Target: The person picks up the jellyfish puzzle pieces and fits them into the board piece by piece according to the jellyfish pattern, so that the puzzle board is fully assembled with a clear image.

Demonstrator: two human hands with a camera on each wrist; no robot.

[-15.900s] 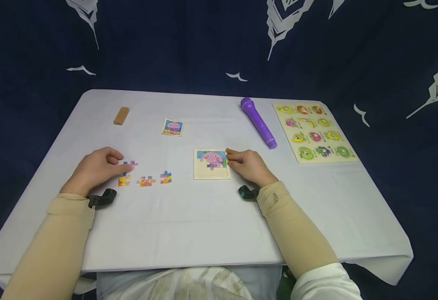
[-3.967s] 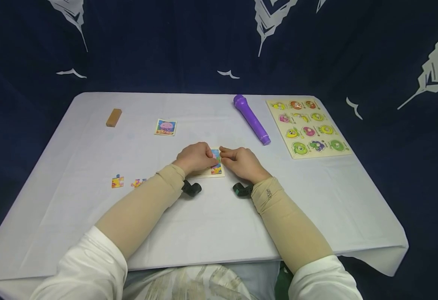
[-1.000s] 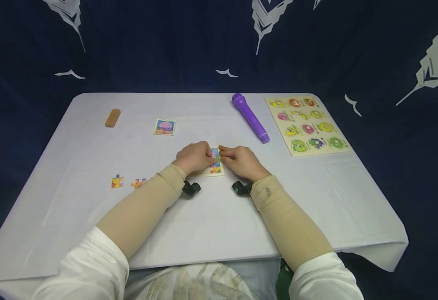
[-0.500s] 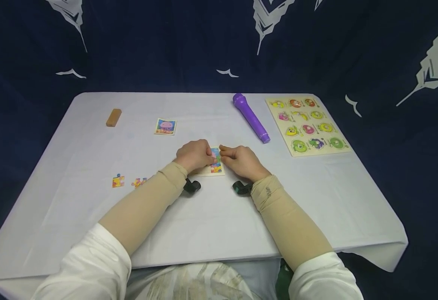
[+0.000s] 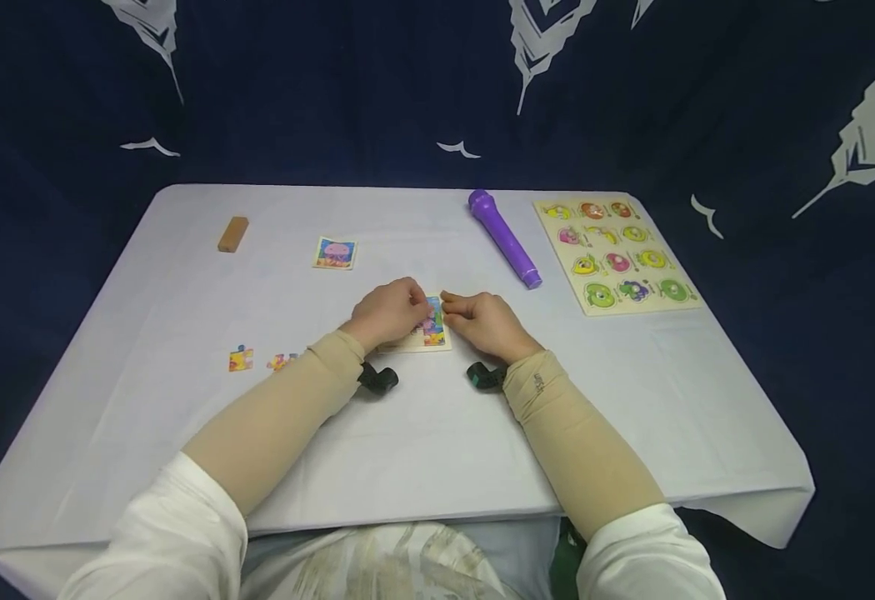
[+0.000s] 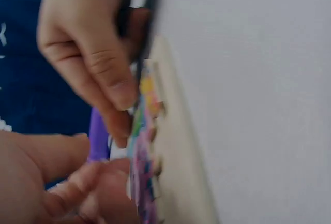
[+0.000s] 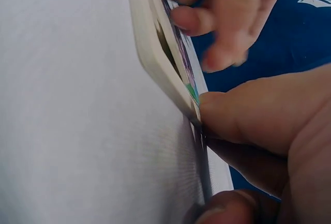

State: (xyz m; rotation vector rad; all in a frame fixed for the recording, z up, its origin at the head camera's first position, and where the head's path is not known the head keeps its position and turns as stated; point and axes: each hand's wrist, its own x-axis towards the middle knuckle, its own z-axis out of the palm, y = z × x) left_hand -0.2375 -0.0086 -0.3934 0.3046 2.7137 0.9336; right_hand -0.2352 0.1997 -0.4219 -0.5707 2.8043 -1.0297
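In the head view a small square jigsaw board (image 5: 412,344) lies mid-table, with picture pieces (image 5: 433,321) fitted along its right side. My left hand (image 5: 387,315) is over its left part and hides much of it. In the right wrist view the left thumb (image 7: 192,21) is by the pieces, apart from the blurred index finger. My right hand (image 5: 488,323) holds the board's right edge with thumb and fingertips. Left of the board lie two loose jigsaw pieces, one whole in view (image 5: 241,359) and one (image 5: 282,362) partly behind the left sleeve.
Behind the board lies a small picture card (image 5: 335,253), with a brown wooden block (image 5: 232,234) farther left. A purple microphone-shaped stick (image 5: 505,239) and a fruit puzzle board (image 5: 617,256) lie at the back right of the white table (image 5: 422,450).
Earlier my left hand was at the loose pieces on the left; it then moved over the board, whose right side gained pieces. Just now it shifts slightly left, uncovering more picture. The right hand stays.
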